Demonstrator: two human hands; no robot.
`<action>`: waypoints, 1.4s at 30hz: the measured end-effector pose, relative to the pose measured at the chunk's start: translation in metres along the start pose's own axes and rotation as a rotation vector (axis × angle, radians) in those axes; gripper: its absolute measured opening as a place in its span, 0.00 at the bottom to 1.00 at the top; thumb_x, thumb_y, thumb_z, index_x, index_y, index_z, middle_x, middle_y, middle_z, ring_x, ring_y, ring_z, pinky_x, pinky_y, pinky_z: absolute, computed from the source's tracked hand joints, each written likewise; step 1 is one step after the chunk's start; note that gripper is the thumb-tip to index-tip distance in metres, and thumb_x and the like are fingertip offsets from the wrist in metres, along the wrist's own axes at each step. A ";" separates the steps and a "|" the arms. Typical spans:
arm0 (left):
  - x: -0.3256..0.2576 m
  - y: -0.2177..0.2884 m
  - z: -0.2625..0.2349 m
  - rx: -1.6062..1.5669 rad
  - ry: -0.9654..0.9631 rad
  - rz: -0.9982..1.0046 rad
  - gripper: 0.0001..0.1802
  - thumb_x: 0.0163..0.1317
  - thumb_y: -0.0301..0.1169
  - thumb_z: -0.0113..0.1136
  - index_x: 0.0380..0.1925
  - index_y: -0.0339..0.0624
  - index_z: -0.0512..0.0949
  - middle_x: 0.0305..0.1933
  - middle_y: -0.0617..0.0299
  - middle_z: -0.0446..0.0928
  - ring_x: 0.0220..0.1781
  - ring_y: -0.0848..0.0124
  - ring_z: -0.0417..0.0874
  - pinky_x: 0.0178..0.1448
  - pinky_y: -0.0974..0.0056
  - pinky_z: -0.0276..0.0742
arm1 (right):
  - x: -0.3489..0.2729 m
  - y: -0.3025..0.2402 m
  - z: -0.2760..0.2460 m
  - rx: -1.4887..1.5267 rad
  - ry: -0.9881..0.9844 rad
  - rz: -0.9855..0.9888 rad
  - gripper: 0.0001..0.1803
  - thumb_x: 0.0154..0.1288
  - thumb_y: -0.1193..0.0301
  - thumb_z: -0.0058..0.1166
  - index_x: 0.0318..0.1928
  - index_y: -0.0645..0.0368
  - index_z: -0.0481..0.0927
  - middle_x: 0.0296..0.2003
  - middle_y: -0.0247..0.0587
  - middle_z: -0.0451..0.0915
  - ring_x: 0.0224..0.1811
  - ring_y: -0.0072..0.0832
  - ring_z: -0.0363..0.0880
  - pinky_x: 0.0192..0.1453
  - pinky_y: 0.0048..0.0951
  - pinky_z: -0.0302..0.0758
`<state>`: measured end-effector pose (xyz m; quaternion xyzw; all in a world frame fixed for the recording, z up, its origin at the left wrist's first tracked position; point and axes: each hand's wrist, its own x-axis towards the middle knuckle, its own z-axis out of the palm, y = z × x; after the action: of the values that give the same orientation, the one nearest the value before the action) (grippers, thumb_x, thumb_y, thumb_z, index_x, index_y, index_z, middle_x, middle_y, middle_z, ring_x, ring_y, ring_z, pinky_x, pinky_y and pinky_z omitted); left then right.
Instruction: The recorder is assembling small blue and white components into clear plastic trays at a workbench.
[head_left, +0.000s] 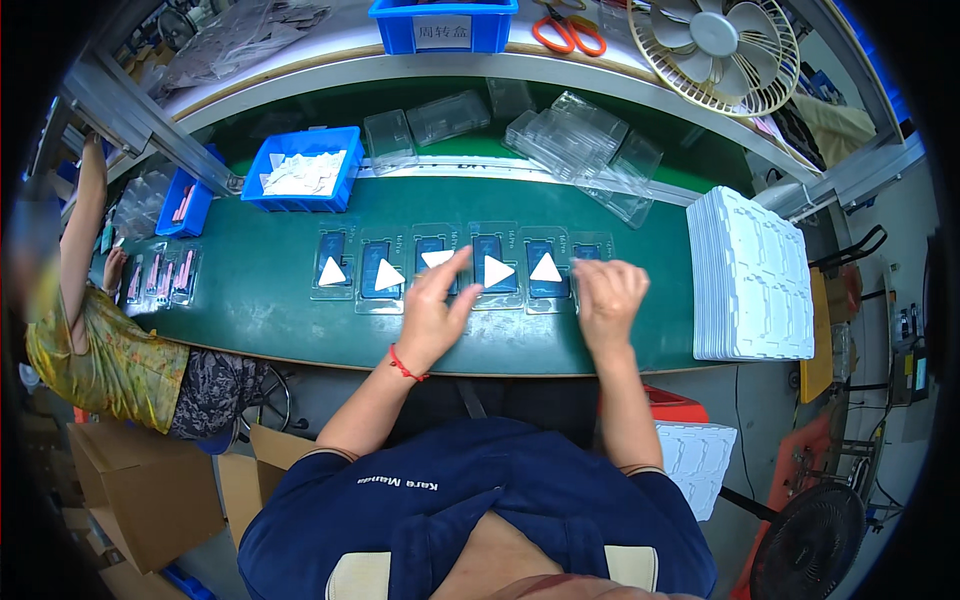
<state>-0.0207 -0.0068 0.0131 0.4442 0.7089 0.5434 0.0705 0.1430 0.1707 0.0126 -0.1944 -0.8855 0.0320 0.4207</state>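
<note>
Several clear plastic blister trays, each with a dark blue, phone-shaped flat piece in it, lie in a row on the green table. White triangles show on most of them, such as on the leftmost tray (332, 262) and the tray right of the middle (545, 283). My left hand (432, 315) is over the middle of the row, palm down, thumb apart from the fingers, and partly covers a tray (430, 243) there. At the right end, my right hand (610, 303) has its fingers bent together over the last tray (592, 243); whatever is under the fingertips is hidden.
A blue bin (350, 190) of white paper pieces stands behind the row. Empty clear trays (565, 140) are heaped at the back. A tall stack of white moulded trays (750, 275) is at the right. A co-worker (110, 350) sits at the left beside pink items (160, 275).
</note>
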 end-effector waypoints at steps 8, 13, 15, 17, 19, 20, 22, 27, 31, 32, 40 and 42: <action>-0.007 -0.029 -0.028 0.858 0.172 -0.138 0.37 0.51 0.53 0.64 0.58 0.42 0.71 0.67 0.39 0.55 0.69 0.42 0.53 0.68 0.36 0.44 | -0.010 0.033 -0.017 0.100 -0.443 -0.054 0.45 0.46 0.50 0.66 0.64 0.52 0.65 0.66 0.58 0.56 0.66 0.56 0.55 0.67 0.52 0.55; -0.014 -0.049 -0.050 0.844 0.152 -0.164 0.38 0.50 0.58 0.62 0.57 0.46 0.72 0.65 0.38 0.59 0.67 0.43 0.56 0.66 0.32 0.46 | -0.012 -0.002 0.006 -0.016 -0.664 -0.091 0.47 0.49 0.41 0.60 0.67 0.48 0.62 0.67 0.59 0.55 0.70 0.58 0.49 0.68 0.65 0.47; -0.016 -0.066 -0.073 0.861 0.169 -0.144 0.37 0.49 0.57 0.63 0.56 0.48 0.73 0.64 0.39 0.61 0.67 0.44 0.58 0.66 0.34 0.48 | -0.012 -0.027 0.019 -0.020 -0.669 -0.083 0.47 0.51 0.42 0.59 0.68 0.48 0.59 0.67 0.60 0.53 0.71 0.57 0.46 0.69 0.64 0.45; -0.020 -0.080 -0.109 0.895 0.177 -0.140 0.36 0.48 0.55 0.65 0.55 0.48 0.74 0.63 0.41 0.63 0.66 0.45 0.59 0.68 0.40 0.50 | -0.009 -0.057 0.038 0.006 -0.668 -0.114 0.47 0.53 0.41 0.56 0.69 0.48 0.58 0.67 0.60 0.53 0.71 0.58 0.45 0.68 0.65 0.45; -0.019 -0.092 -0.145 0.920 0.183 -0.140 0.34 0.48 0.51 0.66 0.54 0.48 0.75 0.62 0.41 0.65 0.65 0.43 0.61 0.68 0.46 0.55 | -0.005 -0.088 0.059 0.039 -0.648 -0.113 0.46 0.56 0.39 0.52 0.69 0.49 0.57 0.68 0.62 0.52 0.71 0.59 0.44 0.68 0.66 0.43; -0.021 -0.099 -0.165 0.918 0.191 -0.158 0.34 0.48 0.51 0.67 0.54 0.48 0.75 0.62 0.41 0.65 0.65 0.43 0.62 0.68 0.46 0.56 | -0.002 -0.105 0.071 0.064 -0.642 -0.117 0.46 0.57 0.39 0.51 0.69 0.49 0.57 0.68 0.62 0.51 0.71 0.59 0.44 0.68 0.67 0.42; -0.023 -0.117 -0.198 0.909 0.220 -0.168 0.33 0.47 0.50 0.67 0.53 0.47 0.76 0.61 0.42 0.67 0.64 0.44 0.63 0.68 0.47 0.57 | 0.005 -0.134 0.092 0.086 -0.624 -0.126 0.45 0.58 0.39 0.50 0.69 0.49 0.57 0.68 0.63 0.51 0.71 0.59 0.44 0.68 0.67 0.42; -0.016 -0.135 -0.245 0.943 0.344 -0.172 0.23 0.48 0.42 0.68 0.43 0.43 0.80 0.58 0.46 0.71 0.66 0.47 0.63 0.69 0.44 0.50 | 0.021 -0.165 0.117 0.435 -0.485 -0.091 0.41 0.60 0.49 0.55 0.69 0.49 0.57 0.67 0.64 0.49 0.72 0.61 0.41 0.68 0.66 0.39; 0.016 -0.086 -0.184 0.574 0.481 0.204 0.10 0.48 0.29 0.67 0.31 0.39 0.80 0.45 0.52 0.78 0.54 0.53 0.75 0.59 0.52 0.68 | 0.025 -0.139 0.114 0.456 -0.393 -0.064 0.42 0.56 0.61 0.61 0.69 0.52 0.56 0.67 0.62 0.49 0.70 0.60 0.46 0.69 0.62 0.43; 0.025 -0.067 -0.148 0.387 0.410 0.129 0.07 0.48 0.27 0.66 0.28 0.39 0.80 0.39 0.55 0.80 0.47 0.58 0.79 0.54 0.58 0.72 | 0.029 -0.131 0.105 0.434 -0.335 -0.037 0.43 0.55 0.66 0.60 0.69 0.56 0.55 0.67 0.61 0.51 0.68 0.59 0.49 0.69 0.56 0.46; 0.045 -0.026 0.034 -0.335 -0.499 -0.052 0.23 0.63 0.42 0.60 0.47 0.33 0.72 0.39 0.58 0.78 0.40 0.75 0.76 0.44 0.67 0.74 | 0.021 -0.067 0.087 0.555 -0.071 0.139 0.46 0.49 0.72 0.60 0.69 0.59 0.54 0.63 0.62 0.59 0.60 0.55 0.64 0.62 0.47 0.64; 0.039 -0.028 0.047 -0.507 -0.552 -0.104 0.20 0.64 0.39 0.57 0.48 0.34 0.71 0.44 0.60 0.75 0.44 0.74 0.75 0.49 0.68 0.72 | 0.012 -0.063 0.075 0.621 -0.158 0.185 0.47 0.48 0.73 0.60 0.69 0.57 0.54 0.61 0.61 0.60 0.58 0.54 0.66 0.60 0.46 0.66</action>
<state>-0.0322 0.0537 -0.0138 0.5058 0.5279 0.5571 0.3939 0.0592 0.1257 -0.0128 -0.1335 -0.8421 0.3532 0.3851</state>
